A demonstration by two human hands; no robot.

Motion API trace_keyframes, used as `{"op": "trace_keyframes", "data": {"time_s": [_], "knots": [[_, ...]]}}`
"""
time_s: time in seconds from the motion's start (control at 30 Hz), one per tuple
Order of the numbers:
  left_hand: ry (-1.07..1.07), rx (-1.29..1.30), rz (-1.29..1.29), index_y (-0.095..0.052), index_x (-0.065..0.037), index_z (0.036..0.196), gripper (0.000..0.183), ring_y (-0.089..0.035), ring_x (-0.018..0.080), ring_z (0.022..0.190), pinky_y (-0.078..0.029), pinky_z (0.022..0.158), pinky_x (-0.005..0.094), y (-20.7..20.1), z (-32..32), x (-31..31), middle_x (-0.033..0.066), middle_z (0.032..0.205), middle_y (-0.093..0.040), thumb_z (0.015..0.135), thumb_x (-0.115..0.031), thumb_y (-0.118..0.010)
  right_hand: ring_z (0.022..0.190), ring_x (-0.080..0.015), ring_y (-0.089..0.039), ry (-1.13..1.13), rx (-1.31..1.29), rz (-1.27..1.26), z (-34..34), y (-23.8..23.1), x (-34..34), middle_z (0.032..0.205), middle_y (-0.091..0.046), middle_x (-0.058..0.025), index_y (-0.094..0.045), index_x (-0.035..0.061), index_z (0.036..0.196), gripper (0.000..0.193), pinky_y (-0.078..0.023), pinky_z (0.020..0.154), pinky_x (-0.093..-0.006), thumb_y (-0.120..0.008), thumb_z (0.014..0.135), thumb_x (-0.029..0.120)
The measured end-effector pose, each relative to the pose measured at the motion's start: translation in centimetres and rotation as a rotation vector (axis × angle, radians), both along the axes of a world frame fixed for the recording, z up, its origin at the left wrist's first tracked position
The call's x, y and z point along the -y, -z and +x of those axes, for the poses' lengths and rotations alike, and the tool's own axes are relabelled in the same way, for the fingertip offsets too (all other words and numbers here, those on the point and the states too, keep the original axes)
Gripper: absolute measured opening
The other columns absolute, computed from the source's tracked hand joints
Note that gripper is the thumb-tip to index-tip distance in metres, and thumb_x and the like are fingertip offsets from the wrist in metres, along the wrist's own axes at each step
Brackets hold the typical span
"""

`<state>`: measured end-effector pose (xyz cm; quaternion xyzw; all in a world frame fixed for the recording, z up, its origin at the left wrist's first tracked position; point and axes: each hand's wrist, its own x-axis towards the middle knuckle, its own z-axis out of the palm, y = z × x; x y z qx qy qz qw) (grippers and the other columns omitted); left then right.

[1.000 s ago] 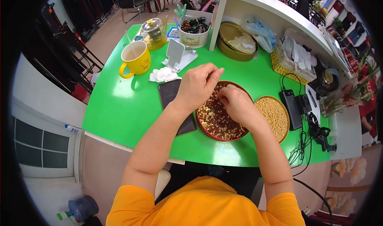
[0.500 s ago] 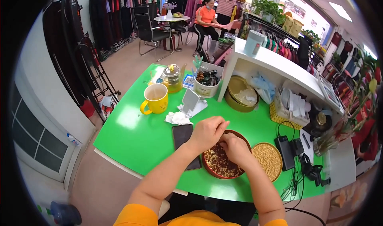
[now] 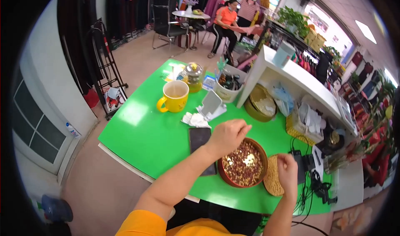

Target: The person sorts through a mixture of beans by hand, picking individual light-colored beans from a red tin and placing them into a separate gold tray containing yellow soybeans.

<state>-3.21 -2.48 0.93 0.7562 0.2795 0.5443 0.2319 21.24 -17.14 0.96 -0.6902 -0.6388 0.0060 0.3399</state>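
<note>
My left hand [image 3: 231,137] hovers over the left rim of a round red-brown bowl [image 3: 266,169], closed with thumb and fingers together; what it holds, if anything, is hidden. Inside the bowl lie mixed dark red and pale yellow beans [image 3: 241,169]. To the right, my right hand [image 3: 287,171] is also closed, above the right part of a round tray of yellow beans [image 3: 273,177], partly covering it. Whatever is inside its curled fingers cannot be seen. A dark phone [image 3: 199,140] lies under my left wrist.
On the green table [image 3: 137,148] stand a yellow mug [image 3: 175,98], a glass teapot [image 3: 193,75], a white phone stand [image 3: 211,105] and crumpled tissue [image 3: 195,120]. Black cables and an adapter [image 3: 300,165] lie at right. A white shelf [image 3: 300,71] borders the back. A person [image 3: 226,19] sits beyond.
My right hand has left the bowl and moved right, over the yellow bean tray. My left hand stays by the bowl. The whole view has tilted slightly.
</note>
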Motion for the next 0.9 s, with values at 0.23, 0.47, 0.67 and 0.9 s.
{"op": "trace_keyframes", "data": {"time_s": [0.23, 0.47, 0.67, 0.9], "knots": [[0.003, 0.027, -0.070, -0.059, -0.001, 0.081, 0.026, -0.061, 0.0383, 0.067, -0.046, 0.059, 0.0454, -0.3, 0.7, -3.3, 0.0183, 0.073, -0.061, 0.096, -0.021, -0.064, 0.109, -0.0348, -0.064, -0.220, -0.093, -0.127, -4.8, 0.4, -6.8, 0.117, -0.065, -0.0223, -0.062, -0.0041, 0.120, 0.029, -0.049, 0.096, -0.0373, -0.057, 0.092, 0.000], [0.002, -0.007, -0.107, -0.060, 0.001, 0.082, 0.025, -0.060, 0.0368, 0.064, -0.046, 0.057, 0.0439, 0.4, 1.2, -2.9, 0.0182, 0.072, -0.062, 0.096, -0.020, -0.065, 0.112, -0.0394, -0.061, -0.583, 0.037, -0.204, -6.4, 1.0, -6.2, 0.120, -0.064, -0.0245, -0.064, -0.0037, 0.120, 0.033, -0.048, 0.097, -0.0427, -0.054, 0.088, -0.002], [0.011, -0.021, -0.061, -0.060, 0.000, 0.083, 0.024, -0.060, 0.0368, 0.063, -0.046, 0.057, 0.0439, -0.1, 1.7, -2.8, 0.0178, 0.072, -0.062, 0.096, -0.019, -0.064, 0.097, -0.0385, -0.066, -0.287, -0.033, -0.245, -5.2, -0.9, -8.0, 0.104, -0.069, -0.0213, -0.068, -0.0029, 0.106, 0.021, -0.052, 0.087, -0.0448, -0.056, 0.089, 0.001], [0.000, -0.047, -0.062, -0.061, 0.000, 0.084, 0.023, -0.061, 0.0366, 0.065, -0.047, 0.058, 0.0443, 0.2, 1.5, -3.1, 0.0170, 0.073, -0.062, 0.096, -0.019, -0.064, 0.094, -0.0381, -0.067, -0.189, 0.226, -0.256, -4.9, 1.1, -10.9, 0.100, -0.070, -0.0196, -0.070, 0.0002, 0.103, 0.018, -0.053, 0.082, -0.0456, -0.060, 0.090, 0.008]]}}
